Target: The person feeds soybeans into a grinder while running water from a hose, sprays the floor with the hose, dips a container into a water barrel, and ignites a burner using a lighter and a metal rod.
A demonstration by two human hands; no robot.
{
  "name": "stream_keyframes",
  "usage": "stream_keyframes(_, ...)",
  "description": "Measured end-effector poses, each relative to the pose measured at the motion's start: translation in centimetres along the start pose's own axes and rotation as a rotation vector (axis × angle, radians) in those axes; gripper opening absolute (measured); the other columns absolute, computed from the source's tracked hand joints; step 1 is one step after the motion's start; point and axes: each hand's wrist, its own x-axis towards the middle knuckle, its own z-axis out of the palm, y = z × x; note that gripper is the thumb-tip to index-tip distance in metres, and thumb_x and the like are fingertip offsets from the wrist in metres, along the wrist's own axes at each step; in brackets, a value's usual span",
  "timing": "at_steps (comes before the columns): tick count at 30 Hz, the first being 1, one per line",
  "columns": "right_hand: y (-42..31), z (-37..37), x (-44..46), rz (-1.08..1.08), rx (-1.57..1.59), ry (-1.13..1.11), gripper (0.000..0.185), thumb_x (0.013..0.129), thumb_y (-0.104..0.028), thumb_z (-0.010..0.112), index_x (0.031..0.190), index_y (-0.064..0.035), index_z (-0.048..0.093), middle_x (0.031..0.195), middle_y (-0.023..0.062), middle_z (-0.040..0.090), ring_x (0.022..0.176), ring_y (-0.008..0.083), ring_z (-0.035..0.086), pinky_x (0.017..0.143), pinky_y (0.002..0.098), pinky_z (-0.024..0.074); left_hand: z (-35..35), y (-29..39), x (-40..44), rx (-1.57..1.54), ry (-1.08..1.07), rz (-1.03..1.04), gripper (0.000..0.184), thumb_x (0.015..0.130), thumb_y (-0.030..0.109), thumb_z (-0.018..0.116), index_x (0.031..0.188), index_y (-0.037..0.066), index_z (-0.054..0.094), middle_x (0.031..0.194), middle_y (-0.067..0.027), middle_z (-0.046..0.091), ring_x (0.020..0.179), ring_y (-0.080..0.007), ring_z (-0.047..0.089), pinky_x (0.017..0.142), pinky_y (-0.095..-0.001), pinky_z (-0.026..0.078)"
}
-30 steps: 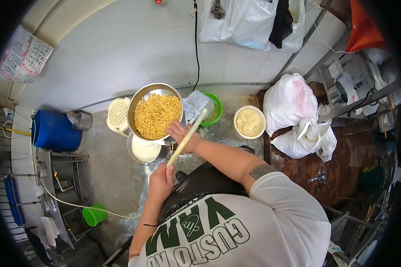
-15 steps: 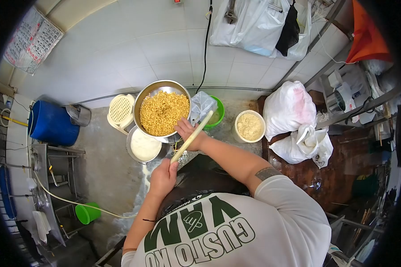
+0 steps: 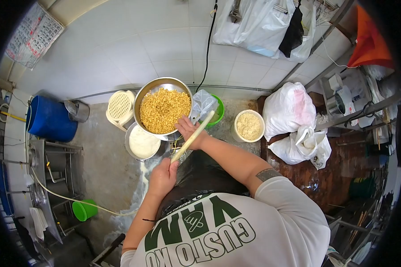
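Observation:
My left hand is closed round the lower end of a long pale stick. The stick slants up to the right, passing over my right wrist. My right hand has its fingers spread against the near right edge of a wide metal bowl; whether they touch the beans, I cannot tell. Yellow soaked beans, with a dip in the middle, fill much of this bowl. Partly under it stands a metal pot with white foamy liquid. What supports the bowl is mostly hidden.
Right of the bowl are a green basin with a plastic bag and a white bucket of pale crumbly matter. White sacks lie farther right. A cream perforated stool, blue barrel and hose are on the left.
The view has shifted slightly. Both hands, the stick and the bowl keep nearly the same positions relative to each other.

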Motion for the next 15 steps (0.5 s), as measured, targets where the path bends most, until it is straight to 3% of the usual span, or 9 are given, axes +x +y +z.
stream_keyframes(1, 0.0, 0.2, 0.1, -0.002, 0.000, -0.002, 0.084, 0.093, -0.042, 0.063, 0.161, -0.0063, 0.029, 0.170, 0.0189, 0.021, 0.161, 0.0383, 0.007, 0.123, 0.0644, 0.0231, 0.0, 0.0, 0.0, 0.000, 0.000, -0.002, 0.034, 0.104, 0.033, 0.060, 0.089, 0.003, 0.054, 0.074, -0.0282, 0.062, 0.072, -0.0534, 0.060, 0.061, -0.0583, 0.046)
stream_keyframes(3, -0.1, 0.6, 0.3, 0.021, 0.006, 0.039, 0.097, 0.084, -0.038, 0.077, 0.162, -0.0100, 0.027, 0.169, 0.0159, 0.021, 0.160, 0.0353, 0.009, 0.118, 0.0670, 0.0298, -0.1, 0.0, 0.0, -0.006, -0.009, -0.012, 0.033, 0.104, 0.031, 0.061, 0.089, 0.003, 0.054, 0.074, -0.0281, 0.062, 0.072, -0.0532, 0.060, 0.061, -0.0581, 0.046)
stream_keyframes(10, -0.6, -0.9, -0.1, 0.034, 0.002, -0.021, 0.098, 0.086, -0.038, 0.078, 0.163, -0.0106, 0.024, 0.170, 0.0151, 0.019, 0.161, 0.0352, 0.007, 0.119, 0.0670, 0.0288, -0.4, 0.3, 0.0, 0.061, -0.034, -0.046, 0.035, 0.104, 0.034, 0.060, 0.088, 0.004, 0.055, 0.074, -0.0273, 0.063, 0.072, -0.0525, 0.061, 0.062, -0.0583, 0.047)
stream_keyframes(12, -0.8, -1.2, -0.2, 0.034, -0.025, -0.044, 0.086, 0.091, -0.039, 0.068, 0.161, -0.0077, 0.028, 0.170, 0.0158, 0.019, 0.161, 0.0348, 0.007, 0.121, 0.0666, 0.0278, -0.4, 0.2, -0.1, 0.072, -0.038, -0.051, 0.036, 0.104, 0.036, 0.059, 0.088, 0.004, 0.055, 0.074, -0.0271, 0.064, 0.072, -0.0524, 0.062, 0.062, -0.0592, 0.047)
stream_keyframes(15, -0.7, -1.1, -0.2, 0.033, -0.002, -0.043, 0.086, 0.091, -0.038, 0.068, 0.161, -0.0076, 0.027, 0.170, 0.0161, 0.019, 0.161, 0.0348, 0.007, 0.121, 0.0666, 0.0275, -0.5, 0.3, -0.1, 0.087, -0.035, -0.046, 0.035, 0.104, 0.035, 0.059, 0.088, 0.004, 0.055, 0.073, -0.0273, 0.064, 0.072, -0.0526, 0.062, 0.062, -0.0599, 0.047)
